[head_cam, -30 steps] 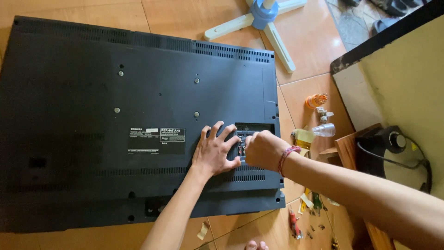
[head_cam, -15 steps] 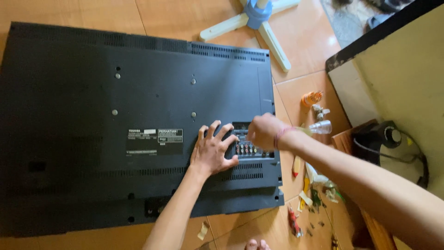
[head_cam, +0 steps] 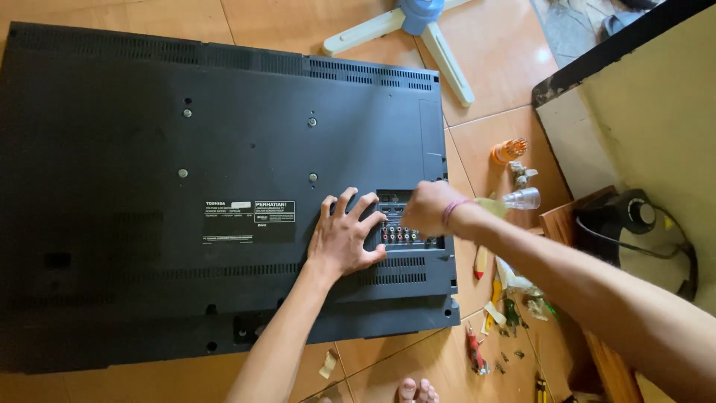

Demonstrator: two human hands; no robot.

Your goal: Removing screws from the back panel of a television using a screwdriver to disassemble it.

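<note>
A large black flat-screen television [head_cam: 186, 186] lies face down on an orange tiled floor [head_cam: 492, 142], its back panel up and filling most of the view. The left hand [head_cam: 344, 237] rests flat on the panel near the television's lower right corner, fingers spread open, gripping nothing. Just beside it, the connector panel [head_cam: 403, 233], a recessed strip with small coloured sockets, sits by the television's right edge. The right hand [head_cam: 426, 209] is over the top of that recess, curled closed; whether it grips anything cannot be told, since the fingers hide what is under them. A band [head_cam: 450, 211] circles the right wrist. A white label [head_cam: 250, 220] sits left of the left hand on the panel. On the floor past the television's right edge lie an orange-handled tool [head_cam: 509, 151], a clear plastic bottle [head_cam: 520, 199] and scattered small tools and scraps [head_cam: 507, 313]. A white fan base [head_cam: 406, 30] stands beyond the top edge
</note>
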